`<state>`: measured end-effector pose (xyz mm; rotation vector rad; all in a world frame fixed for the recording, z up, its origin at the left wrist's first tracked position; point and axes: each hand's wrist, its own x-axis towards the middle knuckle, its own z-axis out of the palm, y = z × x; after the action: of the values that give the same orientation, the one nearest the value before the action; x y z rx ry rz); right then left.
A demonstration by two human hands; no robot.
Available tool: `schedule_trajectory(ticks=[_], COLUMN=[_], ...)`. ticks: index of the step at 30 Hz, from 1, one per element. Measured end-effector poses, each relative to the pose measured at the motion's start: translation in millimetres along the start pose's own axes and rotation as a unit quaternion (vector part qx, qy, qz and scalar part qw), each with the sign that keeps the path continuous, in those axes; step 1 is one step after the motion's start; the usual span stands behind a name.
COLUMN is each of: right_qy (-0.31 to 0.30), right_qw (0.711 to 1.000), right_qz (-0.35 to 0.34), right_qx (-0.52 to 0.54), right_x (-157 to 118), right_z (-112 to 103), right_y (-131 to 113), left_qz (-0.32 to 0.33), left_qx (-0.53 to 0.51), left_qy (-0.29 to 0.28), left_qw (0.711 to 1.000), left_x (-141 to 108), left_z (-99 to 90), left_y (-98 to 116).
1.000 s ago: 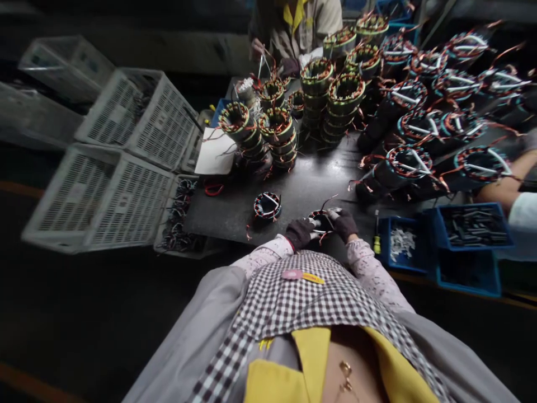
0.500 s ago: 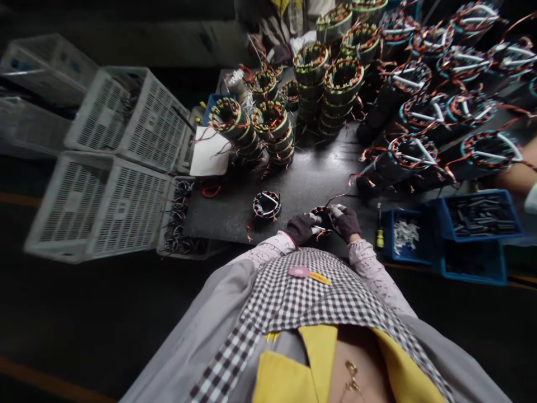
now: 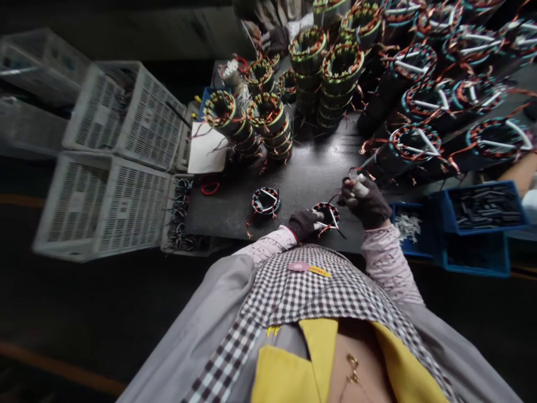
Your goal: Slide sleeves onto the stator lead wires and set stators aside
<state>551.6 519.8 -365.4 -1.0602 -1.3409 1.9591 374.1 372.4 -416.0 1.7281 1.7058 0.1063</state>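
Note:
A small motor stator (image 3: 333,211), a ring wound with copper wire and crossed by white sleeves, rests near the table's front edge. My left hand (image 3: 302,224), in a dark glove with bare fingertips, grips its left side. Up and to the right of it is my right hand (image 3: 364,200), gloved the same way, with fingers pinched together. A thin copper lead runs from the stator toward those fingers and appears held between them. A black sleeve sticks out at the stator's lower right. Another wound stator (image 3: 265,210) sits to the left, untouched.
Stacked green-rimmed stators (image 3: 268,126) stand behind, and sleeved stators (image 3: 413,143) crowd the right. Blue bins hold white pieces (image 3: 406,226) and black tubes (image 3: 482,206). Left are white crates (image 3: 142,196), a paper sheet (image 3: 206,150) and red-handled tool (image 3: 210,187). Another person's arm (image 3: 522,173) shows at right.
My right hand has moved up and right, away from the stator, with its fingers pinched. My left hand has stayed at the stator, whose ring is now more exposed.

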Motion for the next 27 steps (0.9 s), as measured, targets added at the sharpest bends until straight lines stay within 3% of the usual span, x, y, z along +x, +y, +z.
schedule_trajectory(ticks=[3, 8, 10, 13, 17, 20, 23, 27], right_qy=[-0.01, 0.024, 0.041, 0.078, 0.124, 0.1, 0.045, -0.006], right_qw=[0.997, 0.975, 0.971, 0.968, 0.967, 0.987, 0.998, 1.0], right_qz=[0.041, 0.118, 0.118, 0.114, 0.101, 0.08, 0.042, 0.014], right_qx=[-0.069, -0.188, -0.205, -0.209, -0.197, -0.1, -0.027, -0.018], right_x=[-4, -40, -47, -46, -46, -56, -69, -73], right_z=[9, 17, 17, 18, 23, 25, 26, 30], right_y=[8, 63, 76, 81, 75, 67, 49, 25], left_qz=[0.007, 0.036, 0.033, -0.004, -0.044, -0.109, -0.113, -0.091], left_qx=[0.063, 0.108, 0.057, -0.139, -0.387, -0.539, -0.61, -0.656], left_qy=[-0.024, -0.07, -0.087, -0.086, -0.064, -0.011, -0.028, -0.059], left_qw=[0.998, 0.991, 0.994, 0.987, 0.919, 0.835, 0.784, 0.746], left_x=[-2, 3, 7, 11, 14, 13, 9, 9], left_z=[-5.5, -14.9, -17.7, -19.9, -20.8, -24.0, -26.6, -22.7], left_y=[2, 4, 6, 10, 9, 3, 3, 20])
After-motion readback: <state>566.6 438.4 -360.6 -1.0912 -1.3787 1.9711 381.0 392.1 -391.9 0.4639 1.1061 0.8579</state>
